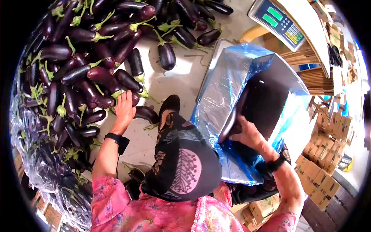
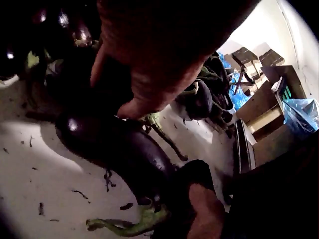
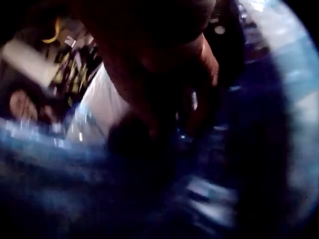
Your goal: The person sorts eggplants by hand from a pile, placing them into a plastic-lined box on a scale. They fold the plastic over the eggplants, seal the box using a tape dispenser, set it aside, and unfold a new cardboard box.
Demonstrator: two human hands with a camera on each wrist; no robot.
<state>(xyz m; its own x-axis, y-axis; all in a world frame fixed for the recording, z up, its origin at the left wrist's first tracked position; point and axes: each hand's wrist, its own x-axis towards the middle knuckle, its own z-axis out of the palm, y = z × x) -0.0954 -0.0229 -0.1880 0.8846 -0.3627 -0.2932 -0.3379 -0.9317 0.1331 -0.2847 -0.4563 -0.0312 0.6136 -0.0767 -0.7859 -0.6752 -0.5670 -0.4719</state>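
Note:
At the edge of the eggplant pile [image 1: 104, 73] my left hand [image 1: 125, 108] rests on an eggplant whose end shows past the fingers. In the left wrist view that hand [image 2: 149, 64] is over dark eggplants, its fingers pointing down, with a single eggplant [image 2: 114, 144] lying just below. My right hand [image 1: 249, 133] is inside a box lined with blue clear plastic [image 1: 216, 96], gripping the lower end of a long eggplant [image 1: 235, 116] along the box's left side. The right wrist view is dark and blurred; the hand [image 3: 159, 69] shows above the plastic.
A scale with a lit display [image 1: 276, 25] stands beyond the box at the upper right. Stacked cartons [image 1: 324, 154] fill the far right. Clear plastic sheeting [image 1: 38, 170] lies at the lower left. A shoe [image 1: 170, 103] is on the floor between the pile and the box.

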